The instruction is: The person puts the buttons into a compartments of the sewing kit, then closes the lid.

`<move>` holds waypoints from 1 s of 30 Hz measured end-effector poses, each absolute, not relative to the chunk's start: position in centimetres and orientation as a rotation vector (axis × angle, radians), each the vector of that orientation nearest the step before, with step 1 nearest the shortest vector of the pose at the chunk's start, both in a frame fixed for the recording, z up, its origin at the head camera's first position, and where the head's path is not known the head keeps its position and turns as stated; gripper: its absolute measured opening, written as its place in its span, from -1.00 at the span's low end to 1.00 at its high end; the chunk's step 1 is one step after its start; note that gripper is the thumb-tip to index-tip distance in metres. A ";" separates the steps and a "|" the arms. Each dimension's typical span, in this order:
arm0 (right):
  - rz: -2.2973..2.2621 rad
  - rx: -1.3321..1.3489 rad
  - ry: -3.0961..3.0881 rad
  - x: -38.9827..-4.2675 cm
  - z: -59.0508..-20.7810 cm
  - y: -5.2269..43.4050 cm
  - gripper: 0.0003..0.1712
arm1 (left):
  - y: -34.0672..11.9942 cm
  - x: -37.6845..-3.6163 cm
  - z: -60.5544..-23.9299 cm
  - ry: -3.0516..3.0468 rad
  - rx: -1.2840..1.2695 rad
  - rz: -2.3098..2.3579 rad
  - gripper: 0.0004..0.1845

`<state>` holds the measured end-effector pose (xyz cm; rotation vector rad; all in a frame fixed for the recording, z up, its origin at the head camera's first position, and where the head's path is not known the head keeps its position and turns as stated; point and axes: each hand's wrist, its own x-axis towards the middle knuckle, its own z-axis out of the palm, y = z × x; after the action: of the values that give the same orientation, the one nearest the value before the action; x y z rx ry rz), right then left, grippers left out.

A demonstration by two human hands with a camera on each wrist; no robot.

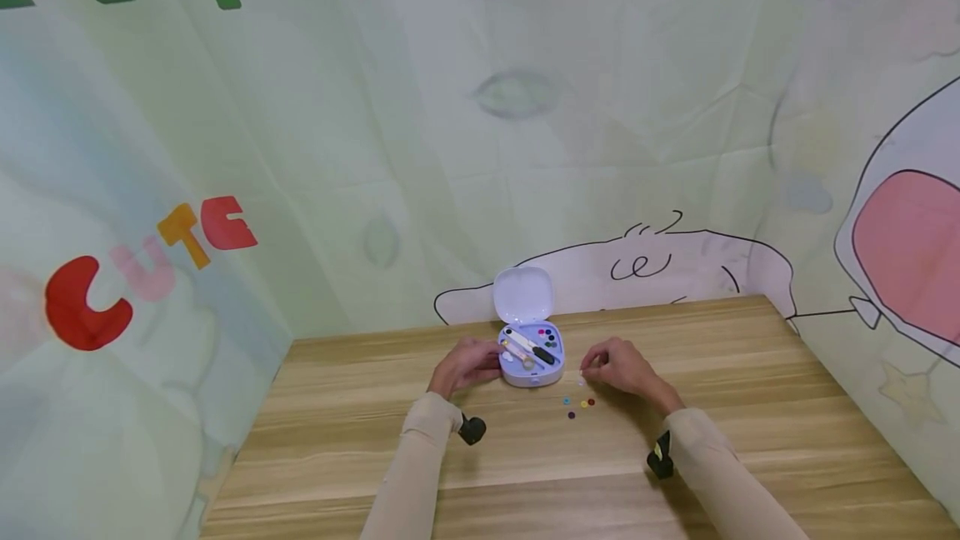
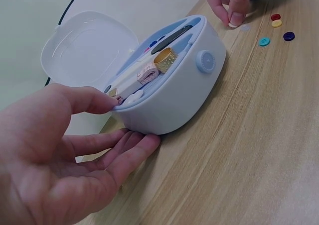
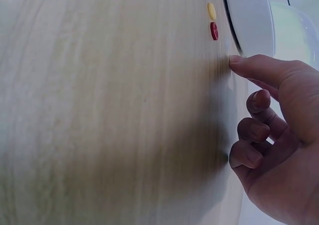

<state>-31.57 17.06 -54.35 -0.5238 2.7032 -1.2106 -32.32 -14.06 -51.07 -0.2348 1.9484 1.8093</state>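
A small pale-blue sewing box (image 1: 517, 377) stands with its white lid (image 1: 523, 294) raised. My left hand (image 1: 467, 363) holds its left side, thumb on the rim and fingers against the outer wall. Inside lie a rolled measuring tape (image 2: 148, 73), a gold thimble (image 2: 165, 60) and a black-handled tool (image 1: 542, 354). Right of the box, my right hand (image 1: 624, 367) pinches a whitish button (image 2: 232, 25) at the tabletop, mostly covered by the fingertips. Beside those fingertips lies a clear button (image 2: 244, 28).
Loose buttons lie in front of the right hand: red (image 2: 275, 17), yellow (image 2: 276, 23), turquoise (image 2: 264, 41) and dark blue (image 2: 289, 36). The wooden table (image 1: 337, 440) meets a printed cloth backdrop (image 1: 375, 148) just behind the box.
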 end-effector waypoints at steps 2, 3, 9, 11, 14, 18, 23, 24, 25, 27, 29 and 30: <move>-1.212 -0.539 2.700 -31.6 -54.1 17.0 -0.96 | -14.1 -32.4 -51.1 1.940 -0.240 1.818 -0.61; -1.214 -0.544 2.697 -31.6 -54.0 17.0 -0.97 | -14.0 -32.4 -51.1 1.937 -0.241 1.823 -0.62; -1.251 -0.568 2.704 -31.8 -53.6 16.7 -0.97 | -14.1 -32.4 -51.0 1.938 -0.245 1.824 -0.64; -1.268 -0.556 2.711 -32.0 -53.6 16.6 -0.95 | -14.1 -32.4 -51.0 1.938 -0.244 1.822 -0.64; -1.290 -0.515 2.711 -32.3 -53.3 16.4 -0.94 | -14.1 -32.3 -51.0 1.935 -0.245 1.823 -0.64; -1.304 -0.480 2.716 -32.7 -53.0 16.3 -0.94 | -14.1 -32.3 -51.0 1.926 -0.247 1.832 -0.64; -1.333 -0.426 2.725 -33.1 -52.6 16.1 -0.94 | -14.0 -32.2 -50.9 1.931 -0.257 1.829 -0.64; -1.344 -0.423 2.726 -33.2 -52.5 16.0 -0.94 | -14.0 -32.2 -50.8 1.932 -0.259 1.829 -0.64; -1.354 -0.421 2.724 -33.2 -52.4 15.9 -0.94 | -14.0 -32.3 -50.8 1.934 -0.261 1.828 -0.64; -1.376 -0.404 2.720 -33.3 -52.3 15.7 -0.94 | -14.0 -32.2 -50.8 1.934 -0.263 1.830 -0.65; -1.382 -0.395 2.718 -33.3 -52.2 15.6 -0.94 | -13.9 -32.2 -50.9 1.934 -0.262 1.831 -0.64; -1.387 -0.384 2.714 -33.4 -52.2 15.5 -0.94 | -13.9 -32.2 -50.9 1.931 -0.263 1.834 -0.64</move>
<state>-33.36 15.47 -52.18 -0.3841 2.7141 -1.3868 -32.24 -13.90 -50.93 -0.2629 1.9313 1.8335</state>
